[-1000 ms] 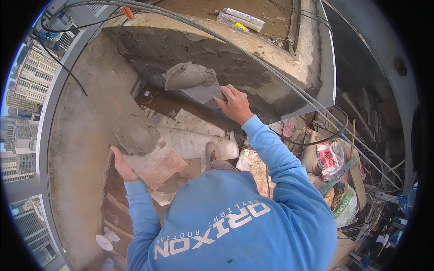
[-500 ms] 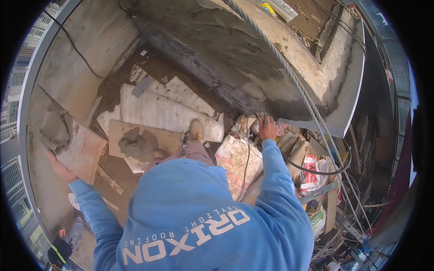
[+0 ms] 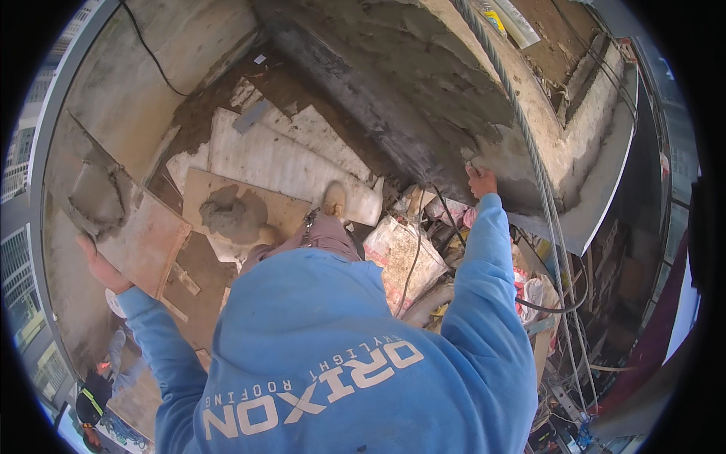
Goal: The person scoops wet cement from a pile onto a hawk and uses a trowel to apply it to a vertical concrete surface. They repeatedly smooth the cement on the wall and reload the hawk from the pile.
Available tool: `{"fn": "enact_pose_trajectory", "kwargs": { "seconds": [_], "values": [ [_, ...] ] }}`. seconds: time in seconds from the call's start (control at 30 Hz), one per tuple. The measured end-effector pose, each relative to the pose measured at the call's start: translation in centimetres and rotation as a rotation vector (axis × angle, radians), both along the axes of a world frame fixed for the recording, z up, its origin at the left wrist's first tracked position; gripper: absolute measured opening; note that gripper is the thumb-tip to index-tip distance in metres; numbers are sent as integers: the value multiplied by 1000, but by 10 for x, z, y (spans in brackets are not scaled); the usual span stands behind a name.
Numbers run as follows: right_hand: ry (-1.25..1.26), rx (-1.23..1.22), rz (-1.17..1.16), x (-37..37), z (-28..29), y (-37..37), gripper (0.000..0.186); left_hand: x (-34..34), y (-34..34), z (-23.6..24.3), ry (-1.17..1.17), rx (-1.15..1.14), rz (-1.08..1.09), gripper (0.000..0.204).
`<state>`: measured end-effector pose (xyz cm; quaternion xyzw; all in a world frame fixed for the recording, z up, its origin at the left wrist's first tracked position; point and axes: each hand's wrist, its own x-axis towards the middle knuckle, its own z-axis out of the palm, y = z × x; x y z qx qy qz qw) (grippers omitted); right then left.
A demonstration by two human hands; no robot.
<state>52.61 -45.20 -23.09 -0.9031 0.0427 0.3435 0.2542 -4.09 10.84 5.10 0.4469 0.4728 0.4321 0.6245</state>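
Observation:
My left hand (image 3: 106,266) grips the near edge of a flat, reddish-brown board (image 3: 151,240) at the far left. Grey wet mortar (image 3: 98,198) lies heaped on that board. Against the low wall (image 3: 393,72), which is partly coated in rough grey mortar, my right hand (image 3: 482,182) is closed; what it holds is mostly hidden and mortar-coloured, and I cannot make it out. Below, a second board (image 3: 283,208) on the floor carries another mound of mortar (image 3: 233,216).
White sheets (image 3: 291,170) lie across the floor near my boot (image 3: 334,198). A dirty white sack (image 3: 404,253) and other bags crowd the floor below my right arm. A thick steel rope (image 3: 522,125) crosses the right side, and a black cable (image 3: 548,309) loops near it.
My right hand has moved up from beside the sacks onto the mortared wall face. The view has shifted a little, while my left hand keeps its grip on the board.

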Motion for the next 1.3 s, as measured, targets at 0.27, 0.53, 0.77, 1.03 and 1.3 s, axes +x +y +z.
{"fn": "enact_pose_trajectory", "kwargs": {
  "seconds": [0.27,0.53,0.77,1.03,1.3],
  "values": [
    [-567,-313,132,-80,35,-38,47,55,-38,-25,-275,-152,-82,58],
    [-878,-14,266,-183,153,36,43,106,-62,-48,-573,-466,-484,60],
    [-854,542,617,-221,291,128,33,169,-75,-33,-623,-490,-728,58],
    [-687,608,866,-226,368,167,39,196,-112,33,-522,-267,-835,52],
    [-910,680,773,-212,298,199,41,197,-113,19,-418,-1,-837,48]
  ]
}}
